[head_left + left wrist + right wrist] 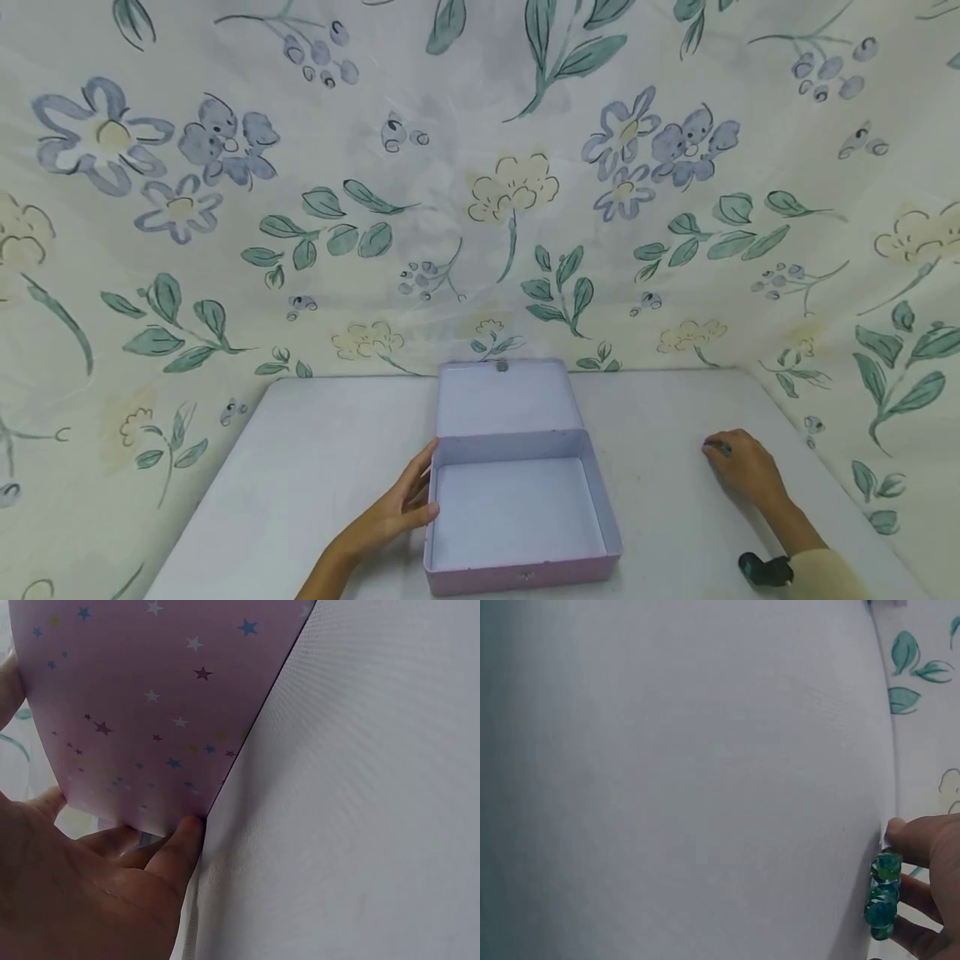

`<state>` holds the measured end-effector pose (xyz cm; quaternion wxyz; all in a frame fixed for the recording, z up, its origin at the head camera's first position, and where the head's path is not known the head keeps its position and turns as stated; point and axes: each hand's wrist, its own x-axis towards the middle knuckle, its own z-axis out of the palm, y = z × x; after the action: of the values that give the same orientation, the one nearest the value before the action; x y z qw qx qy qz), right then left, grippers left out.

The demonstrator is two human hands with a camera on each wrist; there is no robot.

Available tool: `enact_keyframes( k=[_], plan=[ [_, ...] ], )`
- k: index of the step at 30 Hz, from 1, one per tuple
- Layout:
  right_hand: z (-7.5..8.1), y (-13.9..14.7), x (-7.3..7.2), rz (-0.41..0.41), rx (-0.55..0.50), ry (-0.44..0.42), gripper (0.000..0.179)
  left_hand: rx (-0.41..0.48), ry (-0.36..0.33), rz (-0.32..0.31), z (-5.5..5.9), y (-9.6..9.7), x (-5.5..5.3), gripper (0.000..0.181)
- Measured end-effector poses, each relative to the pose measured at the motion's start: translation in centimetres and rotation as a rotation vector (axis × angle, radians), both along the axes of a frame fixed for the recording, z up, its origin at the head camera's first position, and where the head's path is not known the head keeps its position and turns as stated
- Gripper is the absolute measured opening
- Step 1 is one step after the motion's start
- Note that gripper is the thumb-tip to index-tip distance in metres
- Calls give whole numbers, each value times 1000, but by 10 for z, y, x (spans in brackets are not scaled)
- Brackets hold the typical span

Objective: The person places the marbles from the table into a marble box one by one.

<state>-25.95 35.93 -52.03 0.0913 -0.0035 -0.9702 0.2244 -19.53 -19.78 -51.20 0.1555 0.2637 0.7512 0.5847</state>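
Note:
A pink metal box (521, 575) stands with its hinged lid (510, 400) thrown back, showing a bare pale interior. My left hand (393, 512) lies along its left side, thumb at the rim and fingers reaching toward the back corner. In the left wrist view, fingertips rest against the star-printed side (150, 697) of the box. Away to the right, my right hand (746, 467) pinches a small strand of shiny blue-green glass beads (883, 892) close over the table. Part of the strand is hidden by the fingers in the head view.
The white table (337, 433) ends at a floral cloth (510, 208) that hangs behind it and along both sides. A small black device (765, 571) sits at my right wrist, by the sleeve (825, 575).

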Motion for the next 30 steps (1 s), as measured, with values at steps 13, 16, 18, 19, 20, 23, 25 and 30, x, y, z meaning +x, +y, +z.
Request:
enact_keyframes(
  k=[13,16,18,19,20,23,25,30],
  plan=[
    [17,-2,7,-25,-43,0,30,-8,-5,25,-1,0,0,84],
    [21,-1,9,0,-35,100,24,-6,-6,28,-2,0,1,84],
    [23,-1,9,11,-39,156,22,-7,-5,31,-3,1,1,84],
    [23,-2,10,12,-46,175,21,-8,-4,34,-3,1,1,84],
    [23,-3,10,14,-55,192,21,-7,-2,35,-3,1,1,84],
    [25,-8,10,15,-82,217,20,-7,5,39,-3,1,2,84],
    [27,-13,10,18,-108,220,21,-7,7,42,-3,1,2,84],
    [36,-27,12,45,-159,169,22,-9,7,42,-3,1,2,83]
  ],
)
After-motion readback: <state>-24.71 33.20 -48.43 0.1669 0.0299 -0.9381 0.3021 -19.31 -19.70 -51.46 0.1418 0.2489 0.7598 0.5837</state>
